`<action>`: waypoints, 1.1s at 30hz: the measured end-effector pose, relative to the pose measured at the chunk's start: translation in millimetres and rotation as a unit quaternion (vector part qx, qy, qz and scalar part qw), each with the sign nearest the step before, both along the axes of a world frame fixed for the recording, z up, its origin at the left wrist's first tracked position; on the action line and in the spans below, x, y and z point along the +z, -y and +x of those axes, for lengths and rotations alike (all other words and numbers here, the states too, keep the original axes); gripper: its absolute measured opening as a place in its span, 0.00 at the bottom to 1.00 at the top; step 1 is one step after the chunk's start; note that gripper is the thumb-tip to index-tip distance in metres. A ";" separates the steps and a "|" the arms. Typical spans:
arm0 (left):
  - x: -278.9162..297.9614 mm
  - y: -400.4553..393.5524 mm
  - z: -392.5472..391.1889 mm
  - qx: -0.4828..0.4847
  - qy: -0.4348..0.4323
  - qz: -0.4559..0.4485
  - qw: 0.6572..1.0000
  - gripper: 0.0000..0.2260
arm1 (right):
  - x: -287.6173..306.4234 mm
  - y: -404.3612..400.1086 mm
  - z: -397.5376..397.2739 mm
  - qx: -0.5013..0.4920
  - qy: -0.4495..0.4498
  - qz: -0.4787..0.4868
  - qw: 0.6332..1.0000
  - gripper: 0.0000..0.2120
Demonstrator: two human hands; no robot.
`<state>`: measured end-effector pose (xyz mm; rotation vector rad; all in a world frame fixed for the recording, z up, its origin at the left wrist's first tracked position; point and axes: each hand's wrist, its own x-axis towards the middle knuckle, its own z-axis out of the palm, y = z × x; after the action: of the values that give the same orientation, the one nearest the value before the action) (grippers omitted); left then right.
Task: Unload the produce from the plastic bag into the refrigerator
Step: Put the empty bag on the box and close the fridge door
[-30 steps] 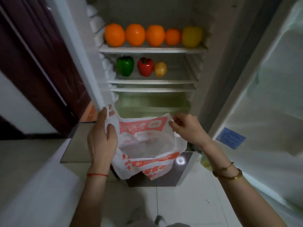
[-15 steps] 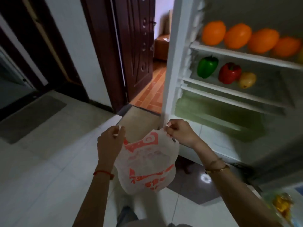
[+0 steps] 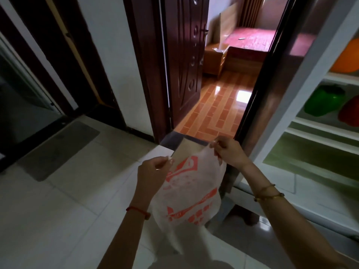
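Note:
A white plastic bag [image 3: 190,193] with red print hangs limp between my hands, low in the middle of the view. My left hand [image 3: 153,173] pinches its left top edge. My right hand [image 3: 229,152] pinches the right top edge. The bag looks flat, and I cannot see anything inside it. The open refrigerator [image 3: 318,70] stands at the right edge. An orange [image 3: 347,57] lies on its upper shelf. A green pepper [image 3: 324,101] and part of a red pepper [image 3: 350,111] sit on the shelf below.
A dark wooden door [image 3: 184,61] stands open ahead, leading to a room with an orange tiled floor [image 3: 217,111] and a bed [image 3: 258,41]. A grey mat [image 3: 58,148] lies on the white floor tiles at left.
My view has swung left, away from the refrigerator toward the doorway. The bag's mouth, held open a second ago, is now pulled flat between both hands.

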<state>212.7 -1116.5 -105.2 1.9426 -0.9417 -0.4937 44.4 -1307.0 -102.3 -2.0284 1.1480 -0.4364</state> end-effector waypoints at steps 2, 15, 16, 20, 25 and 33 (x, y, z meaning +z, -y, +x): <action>-1.1 10.5 14.4 -0.015 -0.001 -0.003 1.000 0.07 | 0.6 12.6 12.2 -0.011 -0.017 -0.021 1.000 0.09; -58.2 122.2 30.0 -0.095 -0.094 0.063 0.989 0.14 | -44.4 98.8 65.5 -0.045 -0.288 -0.157 0.944 0.09; -63.1 129.9 26.4 -0.094 -0.101 0.063 0.988 0.13 | -50.3 104.6 66.8 -0.050 -0.310 -0.154 0.937 0.10; -92.3 159.3 13.5 -0.111 -0.136 0.104 0.979 0.11 | -76.5 120.3 70.9 -0.093 -0.342 -0.114 0.928 0.15; -119.6 182.0 -1.3 -0.130 -0.198 0.151 0.960 0.13 | -111.7 130.2 62.7 -0.148 -0.295 -0.068 0.941 0.18; -180.6 207.6 -17.9 -0.215 -0.292 0.233 0.902 0.07 | -131.5 130.1 44.9 -0.222 -0.246 0.037 0.943 0.21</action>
<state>194.9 -1324.0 -285.8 1.7945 -0.8933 -1.5853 89.3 -1437.2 -233.9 -1.8533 1.9138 -0.0894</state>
